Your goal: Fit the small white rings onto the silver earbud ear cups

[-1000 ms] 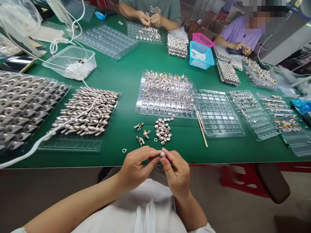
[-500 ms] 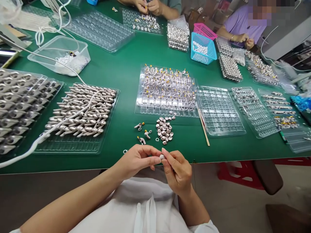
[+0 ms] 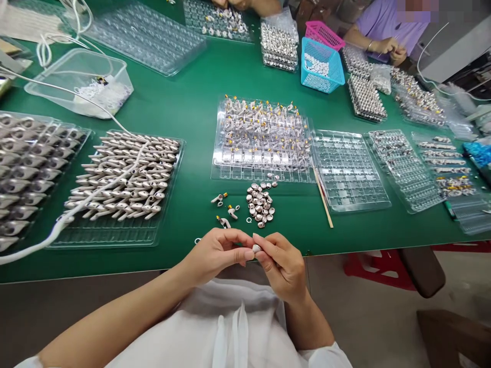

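Observation:
Between the fingertips of both my hands is a small whitish, rounded earbud part [image 3: 256, 248], held just over the table's near edge. My left hand [image 3: 220, 250] pinches it from one side with thumb and forefinger. From the other side my right hand [image 3: 282, 263] grips it with its thumb and fingers. Much of the part is hidden by the fingertips. Just beyond lie a pile of round earbud caps [image 3: 261, 204], several stemmed earbud pieces [image 3: 232, 212] with yellow tips, and a small white ring [image 3: 249, 220].
A clear tray of stemmed pieces [image 3: 264, 133] stands ahead, with a bare clear tray [image 3: 351, 174] and a wooden stick [image 3: 324, 199] beside it. Left are a tray of metallic-looking shells [image 3: 123, 179], a white cable [image 3: 57, 230] and a plastic tub [image 3: 123, 84]. Co-workers sit across, near a blue basket [image 3: 333, 71].
The view has shifted slightly, so the far objects sit a little differently in it. My hands keep the same pinch on the small part, with hardly any visible movement.

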`<move>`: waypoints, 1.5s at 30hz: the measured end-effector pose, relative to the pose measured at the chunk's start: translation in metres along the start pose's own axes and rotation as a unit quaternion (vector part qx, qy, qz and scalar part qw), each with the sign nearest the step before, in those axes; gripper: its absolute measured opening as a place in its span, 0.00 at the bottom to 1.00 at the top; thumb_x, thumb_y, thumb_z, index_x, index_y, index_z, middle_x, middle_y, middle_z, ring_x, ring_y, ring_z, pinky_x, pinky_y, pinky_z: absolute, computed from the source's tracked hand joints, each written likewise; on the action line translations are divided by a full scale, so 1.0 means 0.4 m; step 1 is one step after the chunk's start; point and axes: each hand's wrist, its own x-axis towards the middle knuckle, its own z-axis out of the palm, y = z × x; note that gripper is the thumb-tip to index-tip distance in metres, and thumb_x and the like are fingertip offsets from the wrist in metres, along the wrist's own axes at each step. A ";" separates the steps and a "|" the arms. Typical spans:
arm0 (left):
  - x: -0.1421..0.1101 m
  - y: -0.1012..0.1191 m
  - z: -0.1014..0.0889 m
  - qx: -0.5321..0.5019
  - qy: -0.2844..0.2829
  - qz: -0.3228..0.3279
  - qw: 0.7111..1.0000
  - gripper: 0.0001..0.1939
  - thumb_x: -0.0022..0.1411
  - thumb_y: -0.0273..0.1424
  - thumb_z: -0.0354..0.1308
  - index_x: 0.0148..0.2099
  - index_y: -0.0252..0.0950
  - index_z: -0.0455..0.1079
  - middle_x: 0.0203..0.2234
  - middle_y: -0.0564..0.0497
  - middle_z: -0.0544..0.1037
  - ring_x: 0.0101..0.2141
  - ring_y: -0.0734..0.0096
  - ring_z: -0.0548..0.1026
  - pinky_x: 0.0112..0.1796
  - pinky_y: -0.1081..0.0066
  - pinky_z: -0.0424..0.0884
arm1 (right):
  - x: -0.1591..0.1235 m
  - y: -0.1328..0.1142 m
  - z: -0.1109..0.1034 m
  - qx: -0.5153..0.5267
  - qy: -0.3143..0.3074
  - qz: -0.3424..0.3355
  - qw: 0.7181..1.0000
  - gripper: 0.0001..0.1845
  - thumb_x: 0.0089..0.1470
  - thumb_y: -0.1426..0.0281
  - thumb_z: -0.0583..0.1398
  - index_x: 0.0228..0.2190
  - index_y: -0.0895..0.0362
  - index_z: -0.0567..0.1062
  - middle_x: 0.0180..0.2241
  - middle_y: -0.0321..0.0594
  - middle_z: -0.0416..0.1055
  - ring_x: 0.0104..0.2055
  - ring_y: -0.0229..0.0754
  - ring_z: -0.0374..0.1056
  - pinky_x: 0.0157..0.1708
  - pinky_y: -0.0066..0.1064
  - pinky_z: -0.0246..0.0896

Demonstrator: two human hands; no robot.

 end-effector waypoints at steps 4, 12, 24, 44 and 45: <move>0.003 -0.008 -0.006 -0.013 0.014 0.001 1.000 0.11 0.51 0.33 0.72 0.37 0.33 0.79 0.28 0.52 0.79 0.28 0.75 0.73 0.31 0.76 0.73 | -0.001 0.004 0.012 -0.009 0.024 0.010 1.000 0.24 0.60 0.79 0.58 0.56 0.51 0.72 0.37 0.41 0.73 0.37 0.38 0.70 0.33 0.28 0.69; 0.003 -0.028 -0.014 0.021 0.051 0.014 0.998 0.12 0.52 0.33 0.71 0.38 0.34 0.79 0.32 0.50 0.81 0.34 0.70 0.76 0.39 0.72 0.73 | 0.000 0.008 0.017 0.000 0.028 0.030 0.999 0.23 0.60 0.78 0.58 0.55 0.50 0.73 0.37 0.41 0.73 0.37 0.38 0.70 0.35 0.28 0.70; 0.017 0.004 -0.014 0.008 -0.022 0.035 0.999 0.11 0.54 0.36 0.69 0.36 0.33 0.79 0.31 0.49 0.77 0.33 0.69 0.73 0.37 0.71 0.71 | 0.002 0.025 0.020 0.003 0.025 -0.020 0.999 0.24 0.61 0.76 0.58 0.57 0.47 0.71 0.34 0.40 0.72 0.34 0.39 0.70 0.32 0.31 0.70; 0.013 -0.009 -0.029 -0.043 -0.054 -0.075 0.995 0.10 0.50 0.34 0.71 0.31 0.33 0.78 0.25 0.52 0.76 0.28 0.73 0.71 0.32 0.74 0.70 | 0.008 0.032 0.018 0.018 -0.034 -0.053 0.998 0.22 0.64 0.72 0.56 0.58 0.52 0.69 0.33 0.41 0.72 0.31 0.39 0.68 0.28 0.30 0.68; 0.014 -0.010 -0.029 -0.043 -0.059 -0.079 0.994 0.11 0.49 0.35 0.71 0.30 0.33 0.77 0.24 0.53 0.76 0.27 0.73 0.71 0.32 0.74 0.70 | 0.008 0.030 0.019 0.014 -0.029 -0.059 0.998 0.22 0.63 0.72 0.56 0.58 0.52 0.70 0.32 0.41 0.72 0.30 0.39 0.67 0.26 0.30 0.66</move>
